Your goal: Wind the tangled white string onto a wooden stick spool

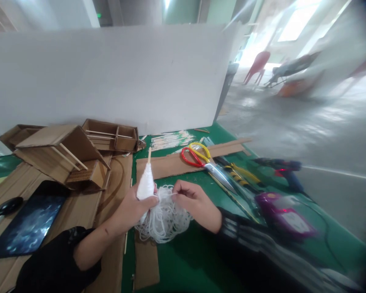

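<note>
My left hand (137,203) is closed around a white string-wrapped cone (145,183), which stands upright with a thin wooden stick (149,154) poking from its tip. Beside and below it hangs a loose, tangled bundle of white string (164,224), partly hidden behind my fingers. My right hand (192,199) pinches a strand of that string between thumb and forefinger at the bundle's upper right. Beyond the right hand lie scissors (218,175) with one red and one yellow handle, resting partly on a cardboard strip (161,166).
Cardboard box structures (61,152) stand at left, near a dark tablet (30,221) and a black mouse (7,206). Thin sticks (172,139) lie at the back by a white partition (110,77). Pliers (247,174), a drill (285,169) and a purple device (283,213) are at right.
</note>
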The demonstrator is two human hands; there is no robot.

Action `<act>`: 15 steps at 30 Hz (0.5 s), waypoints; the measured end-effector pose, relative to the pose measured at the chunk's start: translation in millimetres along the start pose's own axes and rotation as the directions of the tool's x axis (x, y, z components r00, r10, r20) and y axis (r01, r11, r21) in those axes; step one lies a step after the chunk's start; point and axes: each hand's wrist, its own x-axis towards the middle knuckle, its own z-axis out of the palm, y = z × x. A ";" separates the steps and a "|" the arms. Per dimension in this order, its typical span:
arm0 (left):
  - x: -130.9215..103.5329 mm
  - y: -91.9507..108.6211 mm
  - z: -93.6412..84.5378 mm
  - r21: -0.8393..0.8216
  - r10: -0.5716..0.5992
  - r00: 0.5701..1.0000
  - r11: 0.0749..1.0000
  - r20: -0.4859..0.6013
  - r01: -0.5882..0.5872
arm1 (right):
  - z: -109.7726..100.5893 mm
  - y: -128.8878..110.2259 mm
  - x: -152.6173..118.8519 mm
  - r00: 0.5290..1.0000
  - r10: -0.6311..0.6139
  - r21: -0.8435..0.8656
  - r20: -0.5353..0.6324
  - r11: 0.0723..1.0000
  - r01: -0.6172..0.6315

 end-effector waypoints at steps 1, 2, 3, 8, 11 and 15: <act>0.0 0.1 -0.2 0.014 0.013 1.000 1.000 -0.012 -0.013 | -2.3 -0.5 1.3 1.000 0.022 0.040 0.004 0.999 -0.022; -0.1 0.2 -0.4 0.036 0.027 0.999 0.999 -0.019 -0.026 | -4.4 -0.9 2.4 0.999 0.040 0.076 0.010 0.996 -0.040; -0.2 0.2 -0.7 0.062 0.039 0.999 0.997 -0.025 -0.037 | -6.1 -1.4 3.3 0.999 0.049 0.112 0.009 0.992 -0.050; -0.7 1.1 -0.8 0.090 0.039 0.998 0.995 -0.045 -0.034 | -8.0 -5.6 2.6 0.996 0.021 0.092 -0.082 0.996 -0.013; -0.7 1.5 0.4 0.010 0.019 1.000 1.000 -0.021 -0.019 | -4.5 -8.0 -0.1 1.000 -0.008 -0.172 -0.029 0.985 0.003; -1.3 2.3 1.4 -0.007 0.031 0.999 0.999 -0.011 -0.031 | -0.8 -5.6 0.2 1.000 -0.027 -0.388 0.012 0.921 0.030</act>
